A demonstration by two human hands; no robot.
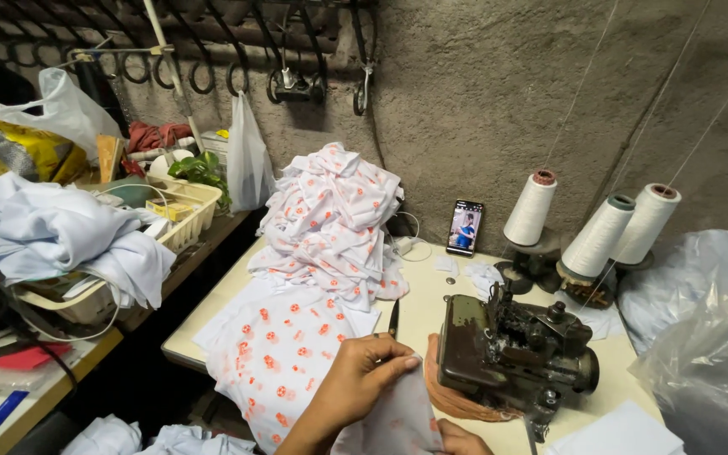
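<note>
Nearest, at bottom centre: left hand [362, 381] pinching a fold of white orange-dotted fabric piece [391, 420], fingers curled onto the cloth. Right hand [462, 440] only partly in view at the bottom edge, under the same cloth; grip impossible to tell. Just right of the hands, touching the cloth's edge: dark worn overlock sewing machine [511, 350] on the pale table [419, 316]. Left of the hands, more dotted cloth draped over the near table edge. Farther back, tall heap of the same printed fabric [330, 219] against the wall. Far right: three white thread cones [600, 223] on stands, threads running upward. Between heap and cones: phone [465, 227] propped upright, screen lit. Far left: cream plastic basket [185, 215] holding a small yellow box and oddments, plain white garments [61, 236] piled beside it. Clear plastic bag [248, 160] hanging from the rail.
</note>
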